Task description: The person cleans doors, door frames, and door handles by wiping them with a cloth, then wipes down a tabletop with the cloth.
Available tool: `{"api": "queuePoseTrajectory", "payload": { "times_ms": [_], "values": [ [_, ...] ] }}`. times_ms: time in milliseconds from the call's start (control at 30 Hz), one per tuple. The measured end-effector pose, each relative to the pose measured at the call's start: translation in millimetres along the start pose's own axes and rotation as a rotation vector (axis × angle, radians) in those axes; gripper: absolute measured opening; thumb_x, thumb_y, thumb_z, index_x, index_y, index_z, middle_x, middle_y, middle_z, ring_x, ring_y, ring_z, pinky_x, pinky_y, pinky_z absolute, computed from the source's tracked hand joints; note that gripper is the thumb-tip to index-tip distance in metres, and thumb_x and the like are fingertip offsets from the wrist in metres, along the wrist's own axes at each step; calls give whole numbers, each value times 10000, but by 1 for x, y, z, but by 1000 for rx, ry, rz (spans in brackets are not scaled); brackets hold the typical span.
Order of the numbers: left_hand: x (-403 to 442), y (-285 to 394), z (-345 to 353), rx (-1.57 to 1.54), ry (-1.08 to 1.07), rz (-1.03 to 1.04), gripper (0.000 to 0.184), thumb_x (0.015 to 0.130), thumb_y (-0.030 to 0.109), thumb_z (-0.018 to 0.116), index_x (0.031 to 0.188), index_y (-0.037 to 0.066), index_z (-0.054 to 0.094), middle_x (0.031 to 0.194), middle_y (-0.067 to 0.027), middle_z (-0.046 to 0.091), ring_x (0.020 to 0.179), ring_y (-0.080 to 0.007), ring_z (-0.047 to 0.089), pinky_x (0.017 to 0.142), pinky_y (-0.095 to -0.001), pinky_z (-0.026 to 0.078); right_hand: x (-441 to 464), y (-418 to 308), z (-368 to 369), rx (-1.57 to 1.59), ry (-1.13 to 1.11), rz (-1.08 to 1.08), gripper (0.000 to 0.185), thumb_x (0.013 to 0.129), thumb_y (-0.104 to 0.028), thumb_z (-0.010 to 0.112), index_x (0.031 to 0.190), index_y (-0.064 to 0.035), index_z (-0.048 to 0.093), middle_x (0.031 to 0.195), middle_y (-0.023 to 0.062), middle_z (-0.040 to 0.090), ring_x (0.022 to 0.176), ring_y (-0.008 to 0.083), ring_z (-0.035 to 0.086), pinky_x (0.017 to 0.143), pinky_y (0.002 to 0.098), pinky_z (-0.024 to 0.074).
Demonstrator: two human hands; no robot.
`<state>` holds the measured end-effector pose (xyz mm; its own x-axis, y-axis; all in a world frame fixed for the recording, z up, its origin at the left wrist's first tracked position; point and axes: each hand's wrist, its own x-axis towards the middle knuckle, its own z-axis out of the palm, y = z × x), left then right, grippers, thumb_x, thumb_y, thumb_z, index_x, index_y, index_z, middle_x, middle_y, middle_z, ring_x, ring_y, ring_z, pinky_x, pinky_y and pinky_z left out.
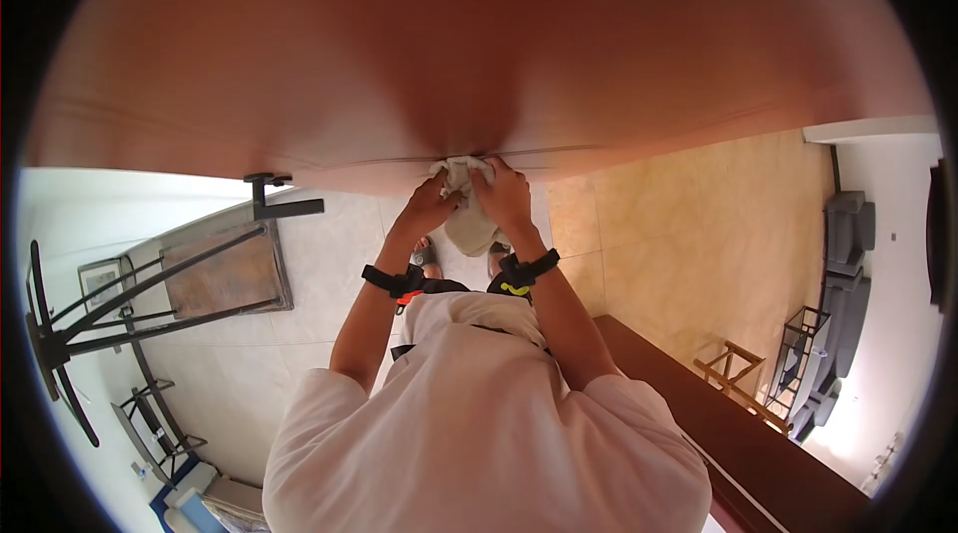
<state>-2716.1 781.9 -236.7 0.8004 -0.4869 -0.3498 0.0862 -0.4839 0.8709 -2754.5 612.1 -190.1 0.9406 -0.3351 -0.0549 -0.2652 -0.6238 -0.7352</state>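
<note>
While both hands meet in front of the body at the lower edge of a reddish-brown panel, the contents are as follows. Item: one pale cloth, bunched between the hands, its loose end hanging below them. Left hand: fingers partly curled, closed on the cloth's left side. Right hand: fingers bent, closed on its right side at the top. Obstruction: the panel, directly ahead of both hands. Left of the left hand: one black lever handle; farther out, one dark-legged table with a brown top. Right of the right hand, well apart: one wooden stool, grey seating beyond. Behind the right hand: one dark red-brown surface, beside the right arm. Below both: pale floor.
</note>
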Motion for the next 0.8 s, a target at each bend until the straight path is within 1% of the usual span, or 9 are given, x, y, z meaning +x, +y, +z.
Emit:
{"api": "queuePoseTrajectory", "payload": {
  "times_ms": [33,133,300,433,533,600,633,767,800],
  "values": [
    [4,10,5,34,-10,-11,543,907,266,612,1341,-39,498,1248,-270,614,1102,-387,638,927,-415,512,-3,4,-9,17,-3,13,309,876,-333,665,1065,-89,680,934,212,714,892,418,682,794,482,552],
    [4,60,17,56,-49,-20,522,922,315,579,1293,-49,535,1203,-289,631,1080,-392,650,914,-413,515,-3,12,-42,-26,-14,-12,317,865,-330,677,1082,-99,665,937,199,719,880,415,688,790,492,553],
    [43,63,59,142,-113,-54,496,922,339,554,1231,-48,572,1118,-292,658,1066,-399,653,899,-437,512,14,56,-57,-119,21,-33,307,849,-331,694,1046,-103,638,894,197,714,844,411,686,743,486,559],
    [58,63,92,323,-69,-12,449,920,327,552,1172,-41,590,1082,-289,666,1049,-408,656,886,-449,508,10,92,-60,-95,-42,-59,386,841,-277,691,1163,-97,578,965,191,696,845,426,679,772,511,552],
    [48,81,98,108,-30,10,407,922,303,541,1132,-41,593,1054,-282,670,1015,-408,660,869,-438,506,3,88,-94,23,-40,-153,445,827,-234,720,1210,-93,542,1027,211,670,915,411,671,820,485,549],
    [42,110,89,58,-48,26,380,912,271,541,1118,-44,593,1025,-274,671,980,-391,666,848,-429,506,2,77,-122,169,1,-245,482,827,-212,748,1234,-81,526,1113,225,655,993,372,675,866,434,550],
    [40,118,87,29,-55,32,367,907,255,541,1111,-45,593,1011,-270,671,962,-383,669,838,-425,505,1,82,-128,287,-69,-200,513,827,-215,759,1255,-73,514,1154,211,643,1032,342,663,897,418,539],
    [56,109,86,147,-53,95,331,883,102,535,1148,-83,606,988,-161,690,852,-183,656,776,-334,517,-2,125,-116,710,-229,13,616,853,-238,777,1339,-33,460,1303,141,583,1158,240,605,991,359,490],
    [56,112,89,133,-34,33,279,924,115,556,1105,-88,617,929,-134,690,810,-156,653,750,-309,524,-2,142,-105,803,-243,79,636,865,-246,775,1361,-21,445,1337,120,567,1180,219,588,1007,347,478]
  ]
}}
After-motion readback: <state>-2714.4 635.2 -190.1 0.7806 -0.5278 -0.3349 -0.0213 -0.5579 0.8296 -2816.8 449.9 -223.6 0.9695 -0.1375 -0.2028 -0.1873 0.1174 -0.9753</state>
